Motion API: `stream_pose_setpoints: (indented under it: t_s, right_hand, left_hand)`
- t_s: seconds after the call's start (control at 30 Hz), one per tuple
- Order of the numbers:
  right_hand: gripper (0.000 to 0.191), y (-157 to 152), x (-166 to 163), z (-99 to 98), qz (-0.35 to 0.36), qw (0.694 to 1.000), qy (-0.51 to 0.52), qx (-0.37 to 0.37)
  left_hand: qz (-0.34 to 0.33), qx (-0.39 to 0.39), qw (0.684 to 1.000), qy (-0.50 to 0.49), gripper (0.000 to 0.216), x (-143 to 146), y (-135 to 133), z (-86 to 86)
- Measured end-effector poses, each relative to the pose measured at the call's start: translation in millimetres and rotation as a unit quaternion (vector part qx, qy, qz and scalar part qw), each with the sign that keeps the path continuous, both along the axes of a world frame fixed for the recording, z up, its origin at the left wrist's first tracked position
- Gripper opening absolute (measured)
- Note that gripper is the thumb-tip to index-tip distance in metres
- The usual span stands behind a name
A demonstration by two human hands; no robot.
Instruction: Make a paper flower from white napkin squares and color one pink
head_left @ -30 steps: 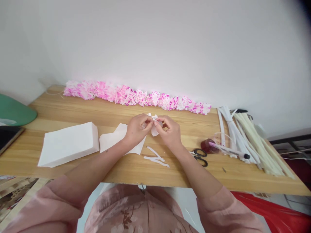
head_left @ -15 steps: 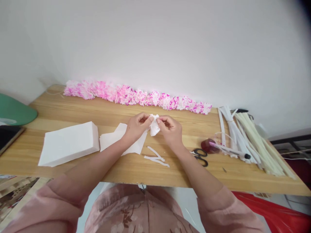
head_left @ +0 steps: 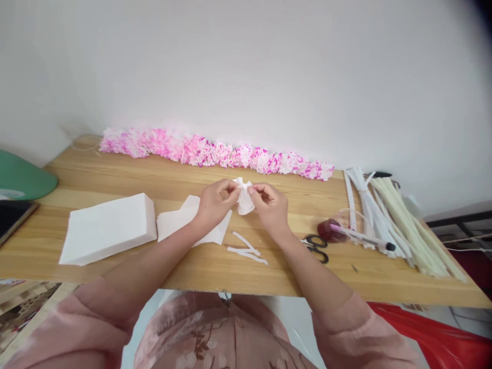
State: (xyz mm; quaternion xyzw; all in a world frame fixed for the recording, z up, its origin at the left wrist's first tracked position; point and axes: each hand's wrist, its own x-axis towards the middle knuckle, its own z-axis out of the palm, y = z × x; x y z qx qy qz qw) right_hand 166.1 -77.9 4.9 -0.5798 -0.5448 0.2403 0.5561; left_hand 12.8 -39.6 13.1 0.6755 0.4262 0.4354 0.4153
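Observation:
Between my two hands is a small gathered piece of white tissue paper (head_left: 245, 202), flared at its upper and lower ends. My left hand (head_left: 218, 201) pinches it from the left, thumb against fingers. From the right, my right hand (head_left: 269, 204) grips it the same way, close to the middle. Flat white sheets (head_left: 211, 233) lie partly under my left wrist. Below the hands, a few thin white strips (head_left: 248, 251) rest on the wooden table (head_left: 172, 277). Black-handled scissors (head_left: 318, 248) lie beside my right forearm, which hides part of them.
A stack of white paper (head_left: 107, 225) sits at left, near a phone (head_left: 15, 218) and a green object (head_left: 26, 177). Pink-and-white ruffled paper flowers (head_left: 215, 152) line the wall. At right are a dark red jar (head_left: 331, 230), a pen-like tube (head_left: 369, 240) and bundled white and cream strips (head_left: 403, 220).
The tissue's upper end has spread out wider, and its lower end is fanned slightly more. Both hands stay in nearly the same place, still pinching it.

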Motion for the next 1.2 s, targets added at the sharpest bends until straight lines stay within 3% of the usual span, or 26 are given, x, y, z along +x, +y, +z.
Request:
stream_pose_setpoints:
  t_s: [0.1,0.23,0.43,0.6,0.67,0.8,0.93,1.03,1.2]
  right_hand:
    - [0.023,3,2,-0.6,-0.011,0.997,0.070,-0.021]
    - [0.022,2,1,-0.3,0.005,0.999,0.049,-0.014]
    - [0.014,-2,-2,0.7,0.034,0.996,-0.062,0.050]
    - [0.016,0,-2,0.7,0.023,0.996,-0.088,0.023]
    - [0.018,0,-1,0.3,0.010,0.998,-0.059,0.007]
    - [0.023,3,2,-0.4,-0.009,0.998,0.047,-0.036]
    - [0.025,4,3,0.8,0.028,0.994,0.092,-0.046]
    - [0.026,1,4,3.7,0.062,0.996,0.057,-0.032]
    - [0.024,-5,4,7.7,0.054,0.990,-0.131,-0.003]
  left_hand:
    - [-0.004,-0.069,0.995,-0.072,0.018,1,4,-5.5]
    - [-0.030,-0.099,0.989,-0.107,0.026,1,7,-11.2]
    - [-0.007,-0.064,0.996,-0.055,0.025,0,5,-6.7]
    - [-0.004,0.022,0.999,0.034,0.017,0,-1,0.9]
    - [-0.008,0.024,0.999,0.037,0.016,0,-1,1.3]
    - [-0.021,-0.053,0.997,-0.047,0.019,1,2,-3.9]
    - [-0.029,-0.122,0.983,-0.133,0.025,2,7,-9.1]
    - [-0.012,-0.139,0.978,-0.157,0.025,2,9,-8.5]
    - [-0.004,-0.149,0.973,-0.177,0.029,2,8,-5.2]
